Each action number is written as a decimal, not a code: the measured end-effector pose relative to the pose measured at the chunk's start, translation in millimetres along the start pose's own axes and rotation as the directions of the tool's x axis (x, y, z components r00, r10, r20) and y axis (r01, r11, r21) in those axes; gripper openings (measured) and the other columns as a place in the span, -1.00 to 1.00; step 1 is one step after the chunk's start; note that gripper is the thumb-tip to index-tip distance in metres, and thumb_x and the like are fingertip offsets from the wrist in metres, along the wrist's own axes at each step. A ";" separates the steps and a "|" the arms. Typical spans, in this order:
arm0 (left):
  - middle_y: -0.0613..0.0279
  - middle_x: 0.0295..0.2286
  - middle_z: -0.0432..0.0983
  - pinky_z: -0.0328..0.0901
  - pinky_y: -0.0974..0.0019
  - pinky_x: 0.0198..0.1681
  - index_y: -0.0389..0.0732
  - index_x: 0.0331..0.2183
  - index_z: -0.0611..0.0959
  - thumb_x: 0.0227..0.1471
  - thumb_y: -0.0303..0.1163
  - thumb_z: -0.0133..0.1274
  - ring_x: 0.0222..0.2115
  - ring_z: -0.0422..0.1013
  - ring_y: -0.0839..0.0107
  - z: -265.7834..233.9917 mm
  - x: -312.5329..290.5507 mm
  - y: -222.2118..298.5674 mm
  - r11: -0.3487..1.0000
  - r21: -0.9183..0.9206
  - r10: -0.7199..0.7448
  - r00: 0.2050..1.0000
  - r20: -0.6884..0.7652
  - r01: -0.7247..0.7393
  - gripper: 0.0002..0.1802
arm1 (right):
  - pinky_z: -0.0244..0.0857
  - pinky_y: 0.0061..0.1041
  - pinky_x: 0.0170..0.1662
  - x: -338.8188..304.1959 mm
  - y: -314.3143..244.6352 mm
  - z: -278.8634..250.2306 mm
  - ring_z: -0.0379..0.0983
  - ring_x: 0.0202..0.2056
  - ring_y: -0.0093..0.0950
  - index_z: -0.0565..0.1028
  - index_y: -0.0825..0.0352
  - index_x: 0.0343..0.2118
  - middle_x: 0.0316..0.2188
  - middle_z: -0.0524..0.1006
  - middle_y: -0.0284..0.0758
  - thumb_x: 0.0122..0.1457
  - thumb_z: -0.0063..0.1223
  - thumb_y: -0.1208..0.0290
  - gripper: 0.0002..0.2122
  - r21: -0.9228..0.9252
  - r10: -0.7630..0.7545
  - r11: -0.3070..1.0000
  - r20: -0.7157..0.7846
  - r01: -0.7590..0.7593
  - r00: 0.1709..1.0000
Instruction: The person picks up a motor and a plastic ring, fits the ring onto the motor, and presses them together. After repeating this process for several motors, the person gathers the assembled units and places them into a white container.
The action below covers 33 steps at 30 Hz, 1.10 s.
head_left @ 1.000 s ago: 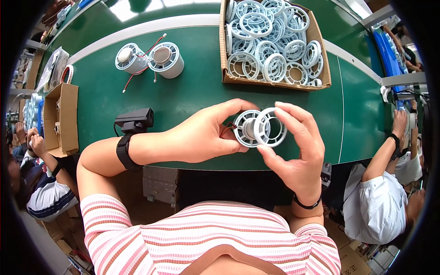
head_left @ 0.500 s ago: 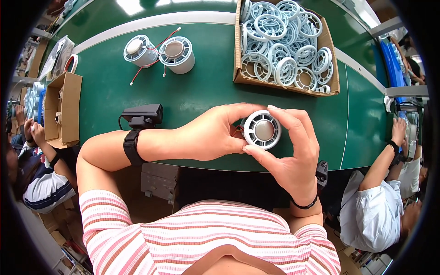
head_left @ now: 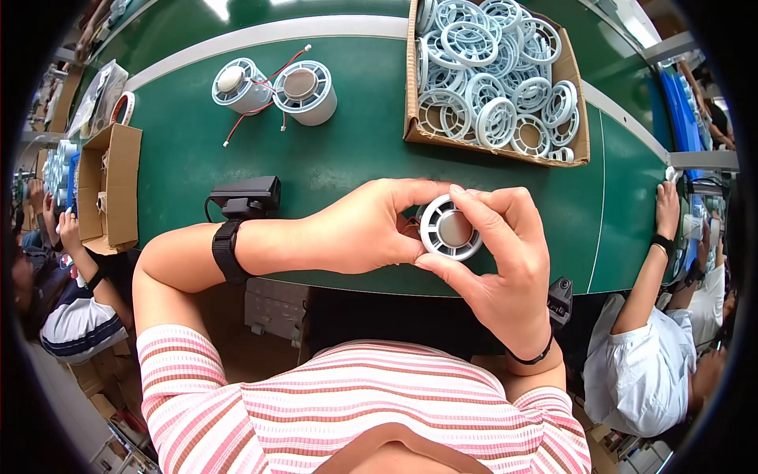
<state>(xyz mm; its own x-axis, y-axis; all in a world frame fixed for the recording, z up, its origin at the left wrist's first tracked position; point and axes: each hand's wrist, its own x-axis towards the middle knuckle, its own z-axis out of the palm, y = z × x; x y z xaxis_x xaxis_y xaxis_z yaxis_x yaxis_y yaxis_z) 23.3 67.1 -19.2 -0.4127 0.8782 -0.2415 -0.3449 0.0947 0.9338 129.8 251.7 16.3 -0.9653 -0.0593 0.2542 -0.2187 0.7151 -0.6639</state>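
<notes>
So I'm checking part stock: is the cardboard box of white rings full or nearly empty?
Full. The cardboard box is heaped with white rings overlapping in layers, some above its rim; none of its bottom shows.

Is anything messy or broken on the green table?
Nothing looks broken. The white rings lie jumbled at all angles in the cardboard box, and thin red wires trail loosely from the two round parts on the table.

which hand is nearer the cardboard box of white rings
Right. The right hand sits below the cardboard box, while the left hand is farther left; both hold a round white part.
</notes>
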 end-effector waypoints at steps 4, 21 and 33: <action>0.22 0.00 0.53 0.49 0.32 0.05 -0.22 0.23 0.47 0.06 -0.55 0.30 -0.02 0.48 0.49 -0.1 -0.5 -3.4 0.999 0.015 0.034 0.999 -0.003 -0.034 -0.31 | 0.45 -0.40 -0.11 -0.7 -1.2 -0.1 0.49 -0.17 -0.34 0.58 0.38 0.05 -0.18 0.48 -0.24 -0.21 0.58 0.41 -0.35 -0.055 0.010 0.998 -0.012 -0.011 1.000; 0.25 0.04 0.47 0.46 0.31 0.08 -0.24 0.26 0.41 0.07 -0.59 0.31 0.03 0.42 0.52 6.4 -2.8 2.3 0.998 0.063 0.017 0.999 -0.029 -0.016 -0.25 | 0.45 -0.33 -0.07 3.3 8.5 4.0 0.47 -0.11 -0.27 0.59 0.38 0.02 -0.19 0.48 -0.25 -0.24 0.60 0.38 -0.35 0.080 -0.054 0.995 -0.066 0.059 0.996; 0.21 -0.05 0.54 0.47 0.40 -0.20 -0.24 0.32 0.34 0.14 -0.38 0.30 -0.16 0.51 0.51 -16.3 -2.0 16.0 0.891 -0.292 -0.305 0.935 0.181 0.347 -0.21 | 0.45 -0.33 -0.09 3.7 4.6 5.8 0.47 -0.14 -0.25 0.59 0.39 -0.03 -0.24 0.48 -0.25 -0.27 0.59 0.44 -0.38 0.042 -0.047 0.998 -0.080 0.050 0.996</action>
<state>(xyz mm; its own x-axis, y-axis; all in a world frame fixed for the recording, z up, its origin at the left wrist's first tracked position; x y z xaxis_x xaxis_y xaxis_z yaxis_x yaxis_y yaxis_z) 4.9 59.3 -8.1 -0.1278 0.8773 -0.4626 -0.6972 0.2523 0.6710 124.4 250.8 10.0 -0.9394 -0.0366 0.3407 -0.2729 0.6813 -0.6792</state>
